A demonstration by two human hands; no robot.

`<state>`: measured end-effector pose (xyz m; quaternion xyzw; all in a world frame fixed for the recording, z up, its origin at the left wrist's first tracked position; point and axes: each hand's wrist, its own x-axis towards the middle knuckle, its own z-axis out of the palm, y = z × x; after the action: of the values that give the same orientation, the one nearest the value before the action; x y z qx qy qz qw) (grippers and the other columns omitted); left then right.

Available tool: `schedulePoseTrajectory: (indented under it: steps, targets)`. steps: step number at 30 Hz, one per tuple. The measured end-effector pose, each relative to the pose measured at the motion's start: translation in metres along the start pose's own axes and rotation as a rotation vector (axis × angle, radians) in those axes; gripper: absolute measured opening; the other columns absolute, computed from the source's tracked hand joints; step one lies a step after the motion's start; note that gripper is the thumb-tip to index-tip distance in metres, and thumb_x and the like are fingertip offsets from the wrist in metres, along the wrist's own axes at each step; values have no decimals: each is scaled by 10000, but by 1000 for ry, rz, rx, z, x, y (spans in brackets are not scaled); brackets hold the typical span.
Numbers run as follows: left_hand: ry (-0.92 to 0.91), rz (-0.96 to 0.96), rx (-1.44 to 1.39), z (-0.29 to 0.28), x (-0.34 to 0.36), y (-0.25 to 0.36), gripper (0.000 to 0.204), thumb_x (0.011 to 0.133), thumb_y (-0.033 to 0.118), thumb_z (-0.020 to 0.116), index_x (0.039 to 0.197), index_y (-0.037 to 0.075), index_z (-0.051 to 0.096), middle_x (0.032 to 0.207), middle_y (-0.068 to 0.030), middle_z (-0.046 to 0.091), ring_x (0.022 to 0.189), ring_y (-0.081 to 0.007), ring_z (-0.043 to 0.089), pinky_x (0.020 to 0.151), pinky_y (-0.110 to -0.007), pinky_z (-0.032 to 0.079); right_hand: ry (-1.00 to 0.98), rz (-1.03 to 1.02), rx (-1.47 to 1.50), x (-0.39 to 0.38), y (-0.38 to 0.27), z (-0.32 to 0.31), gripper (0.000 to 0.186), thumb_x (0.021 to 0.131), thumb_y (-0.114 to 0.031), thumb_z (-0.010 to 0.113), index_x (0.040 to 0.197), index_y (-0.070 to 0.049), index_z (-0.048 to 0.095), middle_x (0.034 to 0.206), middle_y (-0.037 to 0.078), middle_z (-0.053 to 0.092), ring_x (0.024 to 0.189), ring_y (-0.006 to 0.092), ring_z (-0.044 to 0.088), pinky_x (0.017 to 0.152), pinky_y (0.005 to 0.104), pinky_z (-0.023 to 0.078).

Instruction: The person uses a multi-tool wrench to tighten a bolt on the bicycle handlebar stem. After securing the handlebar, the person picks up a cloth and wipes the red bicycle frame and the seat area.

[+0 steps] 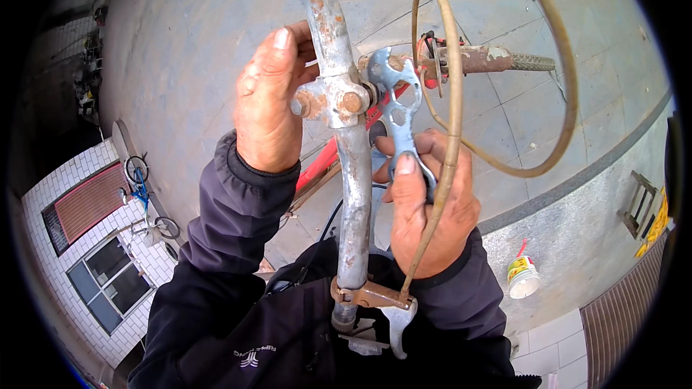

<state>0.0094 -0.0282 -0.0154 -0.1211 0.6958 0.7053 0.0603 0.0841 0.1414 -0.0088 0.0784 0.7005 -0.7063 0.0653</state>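
Note:
A worn metal bicycle handlebar (354,194) runs up the middle of the view, rusty in places. Its stem clamp (339,101) carries rusty bolts. My left hand (268,97) is closed against the left side of the handlebar by the clamp, fingers curled behind the bar and partly hidden. In my right hand (436,209) is a flat silver multi-hole wrench (400,119), pinched under the thumb. Its open-jawed head rises just right of the clamp; whether it touches a bolt I cannot tell. A brake lever (398,328) sits on a rusty bracket near my body.
A stiff tan brake cable (450,101) loops over my right hand and out to the right. Beyond lie the bicycle's red frame (317,162) and front tyre (532,63). A white bucket (523,277) stands at right; a blue bicycle (140,187) is by the tiled wall at left.

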Motion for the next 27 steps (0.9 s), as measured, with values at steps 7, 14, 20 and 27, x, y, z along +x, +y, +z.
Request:
schedulePoseTrajectory:
  steps: [7,14,20,27]
  targets:
    - [-149,-118,-133,4,2,6,565,974,450,378,1176,-53,536,971,-137,624,924,-189,608,813,-344,504,-21,11,85,8,-8,-1,229,925,-24,516,1131,46,447,926,176,651,849,204,684,649,288,534]
    - [-212,-83,-31,15,3,21,551,975,436,390,1139,-66,547,935,-140,630,819,-225,649,714,-306,528,-36,-37,1,-1,2,-7,249,929,-34,514,1152,54,447,952,174,650,790,191,679,647,286,534]
    - [-246,-130,-42,18,4,23,536,963,432,428,1143,-60,543,943,-151,638,814,-237,658,678,-310,537,-37,-172,100,1,13,-6,253,923,-23,515,1153,60,447,958,170,652,770,205,675,648,287,532]
    - [-253,-149,-2,16,3,25,552,943,447,472,1147,-62,542,872,-134,655,753,-204,662,655,-285,537,-74,-104,-67,-2,-9,-12,284,906,-5,535,1166,74,455,936,170,650,721,225,663,630,298,525]
